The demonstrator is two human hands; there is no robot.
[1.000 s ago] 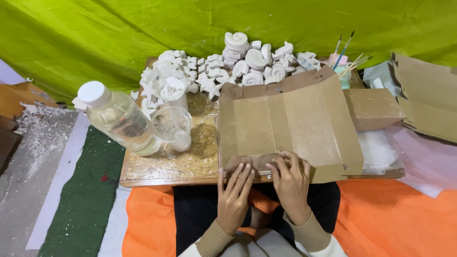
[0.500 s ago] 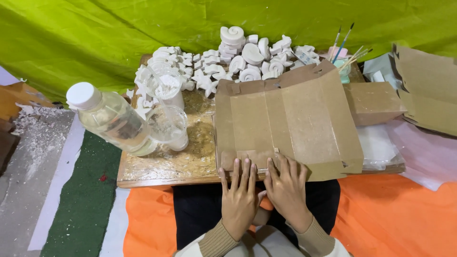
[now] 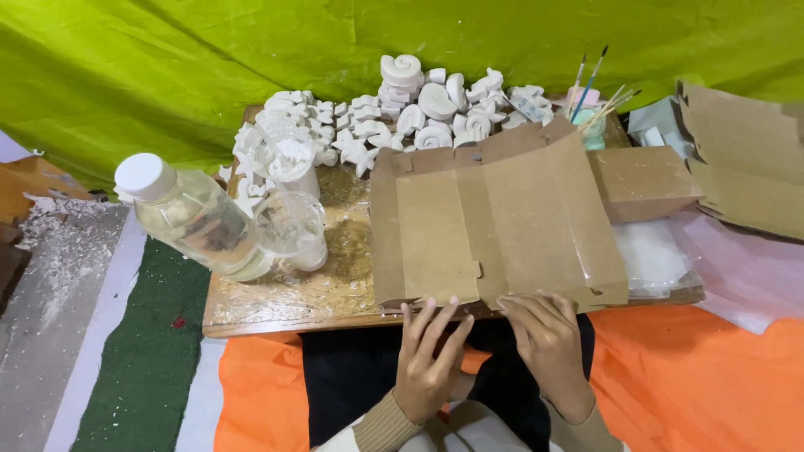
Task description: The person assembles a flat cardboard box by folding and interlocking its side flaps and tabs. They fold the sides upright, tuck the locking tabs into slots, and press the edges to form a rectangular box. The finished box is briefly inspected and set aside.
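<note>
A flat, unfolded brown cardboard box blank [image 3: 494, 222] lies on a wooden board [image 3: 285, 305] in front of me. My left hand [image 3: 427, 360] rests with its fingertips against the blank's near edge, fingers spread. My right hand [image 3: 546, 335] touches the same edge further right, fingers also spread. Neither hand grips anything. Behind the blank sits a heap of white plaster shapes [image 3: 402, 113]: shells, spirals and stars.
A clear plastic bottle with a white cap [image 3: 193, 218] lies tilted at the board's left beside clear plastic cups [image 3: 293, 222]. Paintbrushes stand in a small pot [image 3: 593, 100] at the back right. A folded cardboard box [image 3: 645, 180] and more cardboard [image 3: 741, 172] lie right. Green cloth [image 3: 126, 67] hangs behind.
My hands have slid back from on top of the blank's near edge to just below it. The view has shifted slightly, and the blank lies a little flatter.
</note>
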